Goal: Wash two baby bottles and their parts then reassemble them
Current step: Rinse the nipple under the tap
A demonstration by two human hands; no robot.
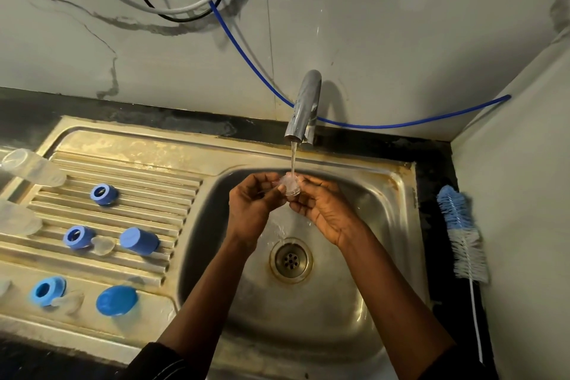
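Teat point(290, 187), clear and small, pinched between both sets of fingertips, right under the stream point(293, 160) from the tap point(303, 108). Left hand point(251, 205) curled, fingertips nipping one side; right hand point(322, 210) curled likewise, fingertips nipping the other side. Rinsing step, by the look of it, and well short of the finish: bottles point(30, 167), rings point(104, 194) and caps point(139, 241) lying apart, far left of the left fingers, nothing reassembled. Now, to do it well: turn the teat slowly between the fingertips to wet every side. Squeeze lightly to push water through the tip; hole too small to make out from here. Flip open end up to fill, then tip out. Rub inside with a fingertip for any leftover soap. Grip gently but surely: wet silicone, probably slippery, with the drain point(291, 261) straight below the fingers. Brush point(462, 234) well off to the right of the right fingers, lying untouched. Once clean, best set down among the other parts on the left.
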